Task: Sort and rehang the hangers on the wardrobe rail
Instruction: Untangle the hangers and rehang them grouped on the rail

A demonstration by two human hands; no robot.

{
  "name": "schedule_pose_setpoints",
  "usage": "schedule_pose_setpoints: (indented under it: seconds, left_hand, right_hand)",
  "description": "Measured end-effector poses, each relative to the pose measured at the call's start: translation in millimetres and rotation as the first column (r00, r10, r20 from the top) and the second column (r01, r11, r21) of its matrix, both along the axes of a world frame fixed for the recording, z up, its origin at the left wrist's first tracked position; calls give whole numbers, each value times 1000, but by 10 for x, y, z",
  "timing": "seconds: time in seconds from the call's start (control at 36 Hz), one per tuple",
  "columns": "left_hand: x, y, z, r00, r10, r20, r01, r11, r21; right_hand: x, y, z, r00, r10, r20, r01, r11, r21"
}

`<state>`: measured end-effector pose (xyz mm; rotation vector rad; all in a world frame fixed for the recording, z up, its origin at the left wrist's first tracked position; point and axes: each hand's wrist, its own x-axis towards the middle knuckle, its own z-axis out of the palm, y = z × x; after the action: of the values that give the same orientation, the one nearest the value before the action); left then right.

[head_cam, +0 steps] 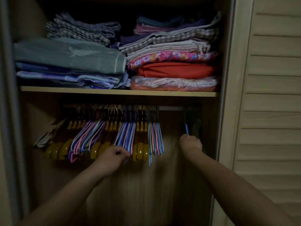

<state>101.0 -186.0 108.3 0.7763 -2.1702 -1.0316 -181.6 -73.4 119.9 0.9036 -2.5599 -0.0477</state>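
Note:
A metal rail runs under the shelf of the dark wardrobe. Many hangers crowd its left and middle: thick yellow plastic hangers mixed with bunches of thin pink, blue and purple wire hangers. My left hand reaches up to the lower ends of the middle wire bunch, fingers curled and pinching them. My right hand grips the bottom of a small group of dark hangers with one blue hanger at the rail's right end. A bare stretch of rail separates the two groups.
A wooden shelf above the rail carries stacks of folded cloth. A slatted door stands at the right, the wardrobe's side wall at the left. Below the hangers is the wardrobe's dark wooden back panel.

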Motion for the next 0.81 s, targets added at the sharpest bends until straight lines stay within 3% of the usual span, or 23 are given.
schedule_pose_setpoints:
  seconds: [0.28, 0.36, 0.44, 0.47, 0.53, 0.58, 0.61, 0.67, 0.81]
  left_hand:
    - [-14, -59, -67, 1000, -18, 19, 18, 1000, -9]
    - [-10, -52, -35, 999, -20, 29, 20, 1000, -11]
    - [-15, -39, -7, 1000, -23, 16, 23, 999, -23]
    - [-20, -36, 3, 1000, -23, 16, 23, 999, -26]
    - [-31, -29, 16, 1000, -15, 18, 16, 1000, -20]
    - [-40, -30, 18, 1000, -12, 14, 12, 1000, -5]
    - [-45, -26, 13, 1000, -12, 12, 12, 1000, -1]
    - [-44, -20, 10, 1000, -16, 18, 16, 1000, -3]
    - [17, -26, 8, 999, -24, 21, 24, 1000, 14]
  right_hand:
    - [-272, 180, 82, 992, -54, 116, 56, 998, -13]
    - [-223, 178, 94, 997, -70, -40, 69, 998, -12]
    - [-120, 83, 70, 987, 57, -149, -77, 988, -133]
    - [-63, 18, 49, 988, 108, -111, -129, 969, -208]
    - [72, -147, 9, 959, 239, 151, -160, 899, -407]
    - [219, -303, -60, 744, 450, 494, -94, 802, -590]
    - [281, -360, -98, 620, 528, 581, -43, 762, -646]
    - [328, -456, -168, 510, 602, 614, 7, 711, -703]
    - [304, -600, -230, 542, 614, 574, 105, 628, -771]
